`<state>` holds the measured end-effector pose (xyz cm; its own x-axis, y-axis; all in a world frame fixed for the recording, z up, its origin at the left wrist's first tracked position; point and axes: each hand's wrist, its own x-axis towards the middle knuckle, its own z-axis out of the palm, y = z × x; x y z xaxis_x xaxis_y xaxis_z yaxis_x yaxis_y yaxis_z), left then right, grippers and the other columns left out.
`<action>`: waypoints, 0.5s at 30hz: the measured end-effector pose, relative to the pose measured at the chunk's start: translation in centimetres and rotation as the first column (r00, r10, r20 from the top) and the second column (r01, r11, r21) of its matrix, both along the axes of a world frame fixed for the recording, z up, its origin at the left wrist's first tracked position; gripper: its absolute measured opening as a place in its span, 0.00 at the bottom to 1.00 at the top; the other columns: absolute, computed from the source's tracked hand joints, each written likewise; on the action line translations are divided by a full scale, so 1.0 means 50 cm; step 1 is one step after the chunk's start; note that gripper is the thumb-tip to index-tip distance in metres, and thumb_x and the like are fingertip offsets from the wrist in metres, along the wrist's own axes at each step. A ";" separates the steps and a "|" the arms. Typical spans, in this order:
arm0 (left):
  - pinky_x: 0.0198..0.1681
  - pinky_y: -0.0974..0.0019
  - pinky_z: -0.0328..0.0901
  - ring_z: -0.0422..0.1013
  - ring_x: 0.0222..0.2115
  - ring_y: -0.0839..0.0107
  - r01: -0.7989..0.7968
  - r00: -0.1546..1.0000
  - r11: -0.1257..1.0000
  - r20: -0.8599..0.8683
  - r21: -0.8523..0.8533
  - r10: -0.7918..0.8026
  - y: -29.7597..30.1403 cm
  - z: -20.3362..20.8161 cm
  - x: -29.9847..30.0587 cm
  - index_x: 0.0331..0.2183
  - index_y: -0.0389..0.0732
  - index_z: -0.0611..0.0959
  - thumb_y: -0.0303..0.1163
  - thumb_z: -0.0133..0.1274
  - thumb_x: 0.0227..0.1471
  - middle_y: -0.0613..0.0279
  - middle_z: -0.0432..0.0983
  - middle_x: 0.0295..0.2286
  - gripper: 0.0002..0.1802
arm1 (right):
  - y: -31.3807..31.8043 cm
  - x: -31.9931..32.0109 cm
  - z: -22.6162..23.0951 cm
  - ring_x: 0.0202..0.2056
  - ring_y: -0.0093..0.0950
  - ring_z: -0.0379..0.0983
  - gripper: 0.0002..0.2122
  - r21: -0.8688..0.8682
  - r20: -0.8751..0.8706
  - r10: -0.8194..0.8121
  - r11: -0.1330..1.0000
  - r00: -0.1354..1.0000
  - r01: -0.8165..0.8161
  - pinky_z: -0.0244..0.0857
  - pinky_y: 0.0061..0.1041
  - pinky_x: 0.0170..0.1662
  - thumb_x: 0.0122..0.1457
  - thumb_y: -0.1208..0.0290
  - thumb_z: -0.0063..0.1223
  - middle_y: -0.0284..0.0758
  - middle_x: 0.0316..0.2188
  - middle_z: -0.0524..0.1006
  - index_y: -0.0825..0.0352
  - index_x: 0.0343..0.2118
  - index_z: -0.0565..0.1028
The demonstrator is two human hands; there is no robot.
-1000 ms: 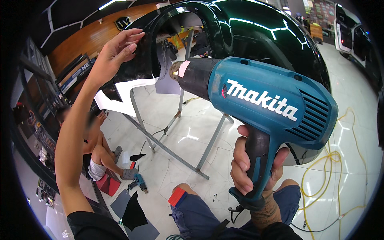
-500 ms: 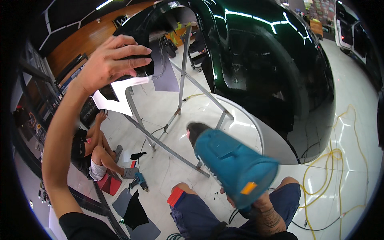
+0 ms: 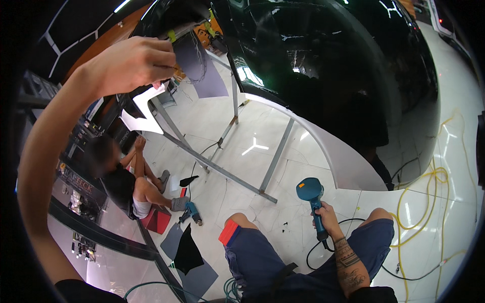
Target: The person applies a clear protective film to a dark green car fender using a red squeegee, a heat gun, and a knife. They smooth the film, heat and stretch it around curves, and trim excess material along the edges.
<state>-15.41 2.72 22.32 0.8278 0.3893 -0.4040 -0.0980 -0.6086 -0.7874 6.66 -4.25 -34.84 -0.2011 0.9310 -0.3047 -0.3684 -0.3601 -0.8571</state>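
The heat gun (image 3: pixel 310 191) is down now, dropped from chest height a second ago to hang low beside the right knee, nozzle end tipped up and away over the white floor (image 3: pixel 242 166). The right hand (image 3: pixel 327 220) is wrapped tight round its handle, cord trailing below. Up top, the left hand (image 3: pixel 132 63) has closed from spread fingers into a pinch on the edge of the dark film (image 3: pixel 199 63) at the glossy black car panel (image 3: pixel 328 65), well apart from the gun. A person (image 3: pixel 129 179) sits on the floor at left.
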 end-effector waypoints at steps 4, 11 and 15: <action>0.39 0.66 0.70 0.73 0.34 0.64 -0.210 0.973 0.975 -0.086 0.074 0.216 0.014 -0.014 0.048 0.20 0.35 0.82 0.26 0.64 0.33 0.59 0.77 0.26 0.08 | 0.001 0.007 -0.007 0.15 0.26 0.70 0.15 -0.011 -0.027 0.001 1.000 1.000 -0.001 0.68 0.25 0.16 0.49 0.73 0.43 0.37 0.24 0.72 0.73 0.40 0.67; 0.33 0.60 0.68 0.75 0.32 0.59 -0.803 0.504 0.542 -0.201 0.248 0.840 0.049 -0.033 0.157 0.23 0.34 0.82 0.30 0.67 0.32 0.58 0.80 0.27 0.13 | -0.012 -0.020 -0.028 0.15 0.28 0.70 0.13 0.087 0.106 0.044 0.995 0.993 -0.053 0.68 0.25 0.18 0.48 0.73 0.45 0.38 0.23 0.72 0.74 0.37 0.68; 0.32 0.57 0.67 0.75 0.32 0.58 -0.875 0.356 0.414 -0.244 0.252 0.902 0.059 -0.032 0.190 0.26 0.35 0.82 0.33 0.67 0.35 0.56 0.80 0.27 0.14 | -0.008 -0.027 -0.055 0.15 0.27 0.70 0.14 0.053 0.068 0.066 0.996 0.995 -0.070 0.69 0.25 0.18 0.49 0.73 0.45 0.39 0.23 0.72 0.74 0.38 0.69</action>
